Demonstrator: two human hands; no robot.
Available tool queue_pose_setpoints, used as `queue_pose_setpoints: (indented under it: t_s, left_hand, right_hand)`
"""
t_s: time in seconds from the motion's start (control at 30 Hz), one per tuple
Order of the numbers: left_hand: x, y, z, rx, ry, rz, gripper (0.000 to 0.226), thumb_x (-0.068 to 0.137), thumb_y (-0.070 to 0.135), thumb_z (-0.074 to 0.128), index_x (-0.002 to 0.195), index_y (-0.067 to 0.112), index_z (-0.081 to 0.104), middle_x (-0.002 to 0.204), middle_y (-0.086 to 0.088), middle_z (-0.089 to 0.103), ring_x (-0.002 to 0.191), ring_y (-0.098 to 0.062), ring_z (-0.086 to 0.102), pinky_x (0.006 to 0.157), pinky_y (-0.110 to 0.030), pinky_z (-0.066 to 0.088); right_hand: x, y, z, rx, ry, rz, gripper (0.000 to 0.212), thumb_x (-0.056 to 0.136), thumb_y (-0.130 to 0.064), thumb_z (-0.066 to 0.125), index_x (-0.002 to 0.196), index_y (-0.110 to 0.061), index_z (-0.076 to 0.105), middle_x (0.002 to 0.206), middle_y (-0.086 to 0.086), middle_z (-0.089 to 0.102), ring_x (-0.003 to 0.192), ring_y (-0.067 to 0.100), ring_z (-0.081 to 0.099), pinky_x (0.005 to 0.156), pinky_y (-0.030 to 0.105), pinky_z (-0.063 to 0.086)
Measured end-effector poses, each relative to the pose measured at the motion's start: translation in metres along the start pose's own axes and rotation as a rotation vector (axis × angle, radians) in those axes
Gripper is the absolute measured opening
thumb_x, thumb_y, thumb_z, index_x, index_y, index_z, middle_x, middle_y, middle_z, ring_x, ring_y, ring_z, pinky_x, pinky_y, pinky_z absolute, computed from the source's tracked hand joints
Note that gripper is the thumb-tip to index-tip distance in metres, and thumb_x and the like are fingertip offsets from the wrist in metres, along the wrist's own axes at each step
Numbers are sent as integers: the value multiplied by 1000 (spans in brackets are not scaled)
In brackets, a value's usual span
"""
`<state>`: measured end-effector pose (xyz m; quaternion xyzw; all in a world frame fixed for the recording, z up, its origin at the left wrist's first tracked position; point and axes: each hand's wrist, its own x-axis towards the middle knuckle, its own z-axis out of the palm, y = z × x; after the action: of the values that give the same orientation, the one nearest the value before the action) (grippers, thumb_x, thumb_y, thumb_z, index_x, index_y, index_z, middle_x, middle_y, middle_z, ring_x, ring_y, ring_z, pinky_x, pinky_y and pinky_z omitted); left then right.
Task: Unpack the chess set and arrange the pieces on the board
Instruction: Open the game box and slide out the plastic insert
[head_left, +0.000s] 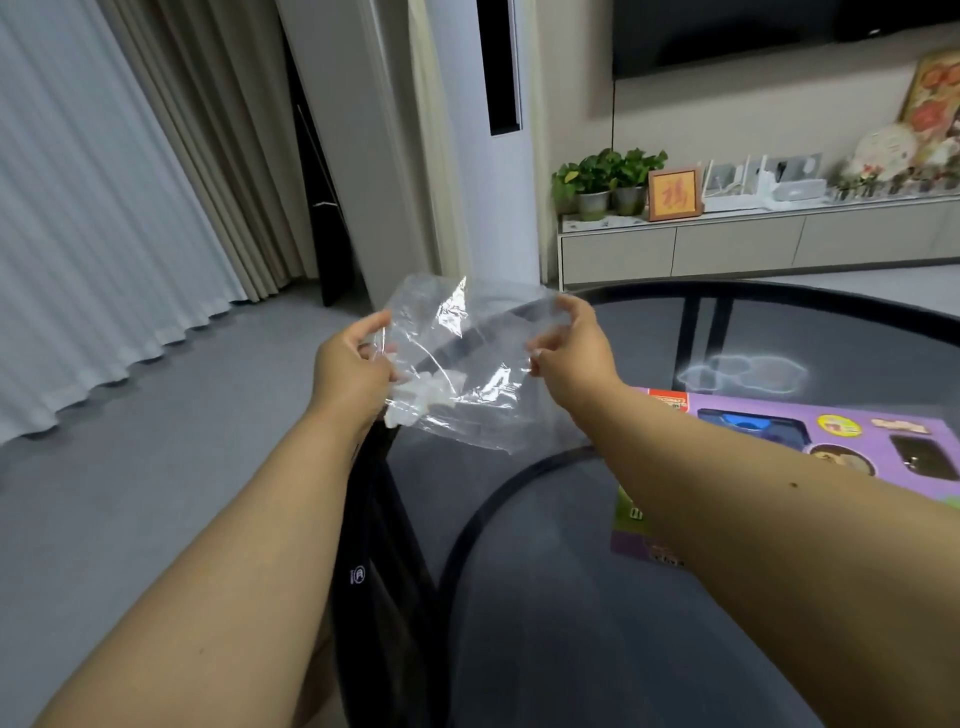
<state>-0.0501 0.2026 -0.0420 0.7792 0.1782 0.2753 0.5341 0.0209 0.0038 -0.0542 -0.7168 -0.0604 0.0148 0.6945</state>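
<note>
- Clear plastic bag (467, 364) held up in the air between both hands, above the near left edge of the round glass table (779, 322).
- Left hand (353, 366) pinching the bag's left edge, fingers curled round the film.
- Right hand (571, 353) pinching the bag's right edge, thumb and fingertips closed on the plastic.
- Bag crumpled and see-through, a few small white pieces (415, 400) gathered in its lower left corner, too blurred to name.
- Purple printed box (831, 431) lying flat on the table, partly hidden under the right forearm.
- Black chair frame (379, 519) standing just beside the table, below the bag.
- Farther back: low cabinet (727, 249) with potted plants (602, 176) and a framed picture (674, 195), pale curtains (104, 208) at left.
</note>
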Motion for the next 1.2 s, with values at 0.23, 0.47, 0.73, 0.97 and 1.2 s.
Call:
queue_pose_setpoints:
  t_s: [0.23,0.47,0.73,0.97,1.2]
  left_hand:
    - [18,-32,11,221,-67,-132,57,88,-5,52,142,14,45,121,2,55,98,-19,60,89,-28,49]
    - [18,-43,17,450,-182,-244,54,85,23,55,138,34,49,135,-9,53,127,-30,42,109,-33,36]
    - [-22,1,38,735,-3,44,51,93,39,51,141,25,43,157,-4,18,142,-24,5,112,-40,15]
    - [-94,18,106,614,-216,107,47,95,37,49,136,15,48,141,-7,46,134,-30,30,108,-39,27]
    - [-141,1,143,749,-427,-79,55,98,47,31,118,7,62,130,-18,54,123,-36,41,99,-37,31]
  right_hand:
    - [5,27,8,-732,-77,52,82,89,-17,59,150,-9,4,145,15,34,130,32,38,100,37,37]
    - [-4,29,-15,-1007,-66,-117,54,85,-29,61,133,-10,42,135,10,46,124,29,41,98,38,38]
    - [-25,18,-70,-908,61,-76,49,88,-28,60,133,-12,47,130,9,53,116,27,51,89,36,46]
    - [-53,14,-156,-838,230,-21,47,87,-27,60,130,-10,52,129,12,57,115,30,54,91,34,44]
    - [-100,14,-244,-904,537,284,40,82,-30,59,113,-5,59,122,19,55,116,36,48,86,35,42]
